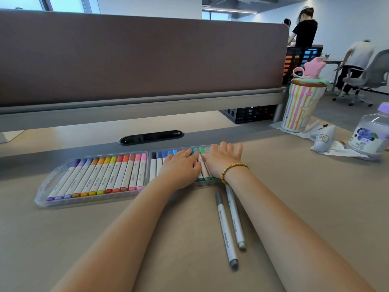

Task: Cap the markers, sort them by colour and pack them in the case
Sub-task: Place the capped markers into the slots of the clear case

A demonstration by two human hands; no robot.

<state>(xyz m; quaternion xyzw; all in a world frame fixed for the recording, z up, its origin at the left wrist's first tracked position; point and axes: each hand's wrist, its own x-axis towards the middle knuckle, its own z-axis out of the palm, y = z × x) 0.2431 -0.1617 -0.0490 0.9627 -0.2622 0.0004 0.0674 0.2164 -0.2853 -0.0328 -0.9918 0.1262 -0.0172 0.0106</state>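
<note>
Both hands, left (181, 167) and right (224, 160), press flat on markers (202, 165) in the case (42, 192); light, slick barrels, best pinched mid-shaft.

One clear case (42, 186) lies on the counter (105, 239) holding twelve capped markers (109, 178) in its left half and a partly hidden row in its right half, with two grey markers (228, 226) loose just in front of the case, and two hands over it.
</note>
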